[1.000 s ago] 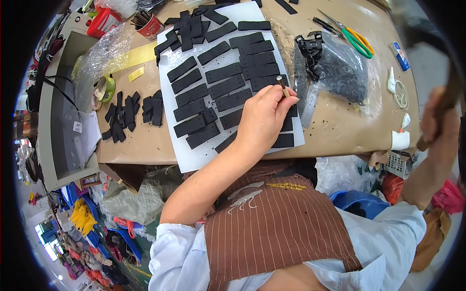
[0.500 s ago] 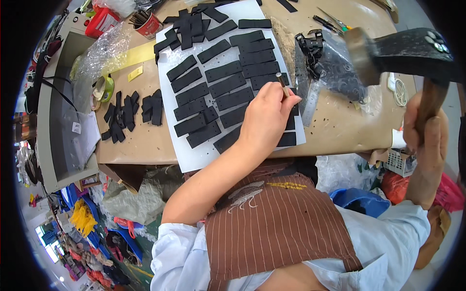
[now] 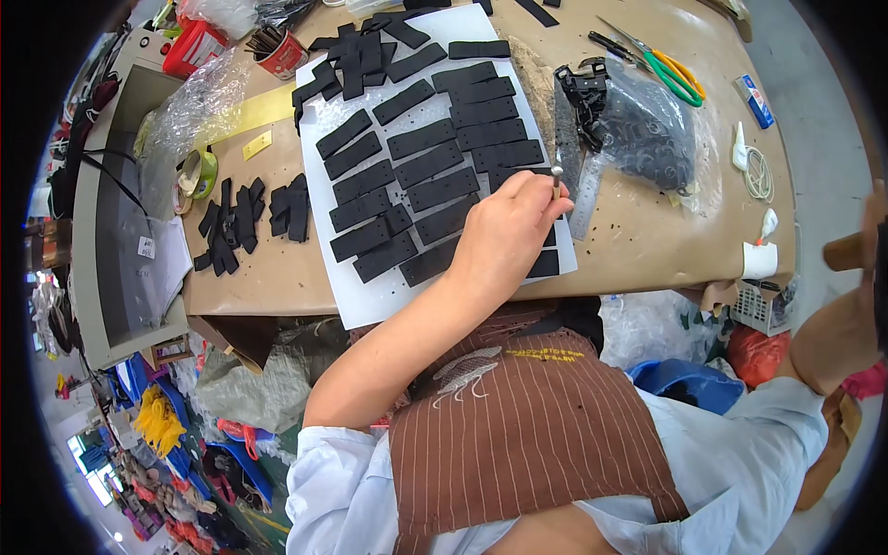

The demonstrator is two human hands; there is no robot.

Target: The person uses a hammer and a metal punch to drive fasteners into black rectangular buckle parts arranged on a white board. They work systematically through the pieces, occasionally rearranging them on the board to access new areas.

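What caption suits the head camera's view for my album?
Left hand, above black strips, holds a slim metal tool; right hand grips a wooden handle.

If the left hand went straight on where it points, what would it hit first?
Probably the pale ruler beyond the metal tool in the left hand; depth is unclear, so it might pass above.
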